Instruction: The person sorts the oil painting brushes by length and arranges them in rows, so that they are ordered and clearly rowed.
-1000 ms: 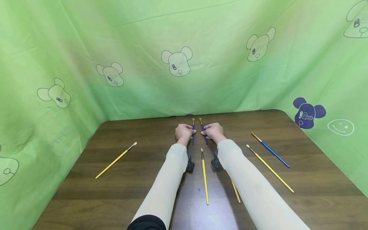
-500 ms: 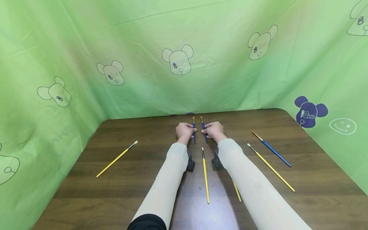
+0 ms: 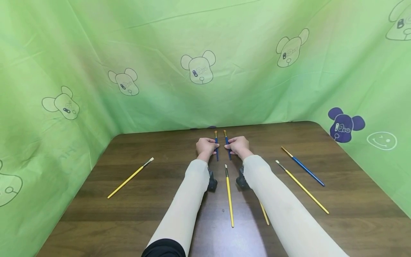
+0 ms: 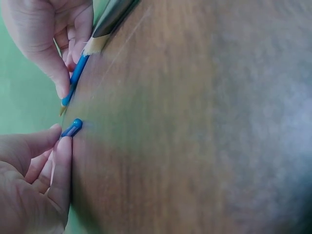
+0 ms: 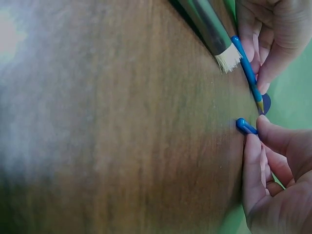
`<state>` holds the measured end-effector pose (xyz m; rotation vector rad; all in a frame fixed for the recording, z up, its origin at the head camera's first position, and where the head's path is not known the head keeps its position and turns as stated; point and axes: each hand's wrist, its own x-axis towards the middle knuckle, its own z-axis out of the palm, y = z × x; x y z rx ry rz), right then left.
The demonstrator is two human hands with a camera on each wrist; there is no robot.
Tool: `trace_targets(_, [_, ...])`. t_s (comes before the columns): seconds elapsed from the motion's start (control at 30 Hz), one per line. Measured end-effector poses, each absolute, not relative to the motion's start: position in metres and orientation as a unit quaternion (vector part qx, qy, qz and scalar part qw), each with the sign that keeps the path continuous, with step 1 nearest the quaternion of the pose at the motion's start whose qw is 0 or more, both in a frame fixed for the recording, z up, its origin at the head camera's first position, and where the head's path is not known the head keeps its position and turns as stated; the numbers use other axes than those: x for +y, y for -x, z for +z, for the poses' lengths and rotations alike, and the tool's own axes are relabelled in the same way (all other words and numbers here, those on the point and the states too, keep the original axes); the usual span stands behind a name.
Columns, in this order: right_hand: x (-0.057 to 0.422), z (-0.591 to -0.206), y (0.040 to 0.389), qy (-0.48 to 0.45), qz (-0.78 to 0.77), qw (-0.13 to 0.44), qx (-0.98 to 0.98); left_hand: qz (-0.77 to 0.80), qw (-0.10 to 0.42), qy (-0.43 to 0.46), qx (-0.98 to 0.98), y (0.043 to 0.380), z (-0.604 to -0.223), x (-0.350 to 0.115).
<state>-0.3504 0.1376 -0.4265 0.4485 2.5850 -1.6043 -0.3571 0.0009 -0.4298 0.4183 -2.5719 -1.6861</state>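
Observation:
Near the far edge of the table, my left hand [image 3: 206,147] pinches a short blue paintbrush [image 3: 217,155] between thumb and fingers. My right hand [image 3: 239,145] pinches a second blue paintbrush [image 3: 229,156] just to its right. Both brushes lie side by side with a narrow gap, their golden-brown bristles pointing away from me. In the left wrist view, the rounded blue handle end [image 4: 76,124] pokes out from the left hand's fingertips. The right wrist view likewise has a blue handle end [image 5: 242,126] emerging from the right hand's grip. Fingers cover the middles of both handles.
A yellow paintbrush [image 3: 229,200] lies between the forearms. Another yellow brush [image 3: 264,214] is partly under the right sleeve. One yellow brush [image 3: 130,179] lies at left; a yellow brush [image 3: 305,189] and a blue brush [image 3: 306,169] lie at right. Green patterned cloth [image 3: 160,107] hangs behind the table [image 3: 80,221].
Both held blue paintbrushes have turned slightly, the right one lying straighter than a second ago. The hands stay in almost the same place, and the head view shifted a little.

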Motion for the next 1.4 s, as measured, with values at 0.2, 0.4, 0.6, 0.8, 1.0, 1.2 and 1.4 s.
trace_targets(0.2, [0.138,-0.426,0.349,-0.147,-0.522,0.035,0.839,-0.545,0.018,-0.133,-0.828,0.355,-0.431,0.001])
trace_targets(0.4, [0.138,-0.427,0.346,-0.147,-0.524,0.043,0.838,-0.551,0.017,-0.130,-0.824,0.353,-0.434,-0.001])
trace_targets(0.6, [0.139,-0.423,0.348,-0.137,-0.537,0.038,0.832,-0.571,0.009,-0.119,-0.812,0.354,-0.429,-0.003])
trace_targets(0.8, [0.141,-0.419,0.344,-0.136,-0.560,0.043,0.816,-0.568,-0.007,-0.097,-0.817,0.354,-0.422,-0.009])
trace_targets(1.0, [0.141,-0.402,0.336,-0.121,-0.581,0.041,0.804,-0.599,-0.027,-0.060,-0.798,0.350,-0.408,-0.015])
trace_targets(1.2, [0.154,-0.384,0.333,-0.095,-0.573,0.059,0.812,-0.628,-0.052,-0.012,-0.777,0.342,-0.391,-0.031])
trace_targets(1.4, [0.174,-0.368,0.326,-0.056,-0.561,0.073,0.823,-0.635,-0.107,0.036,-0.764,0.332,-0.377,-0.053])
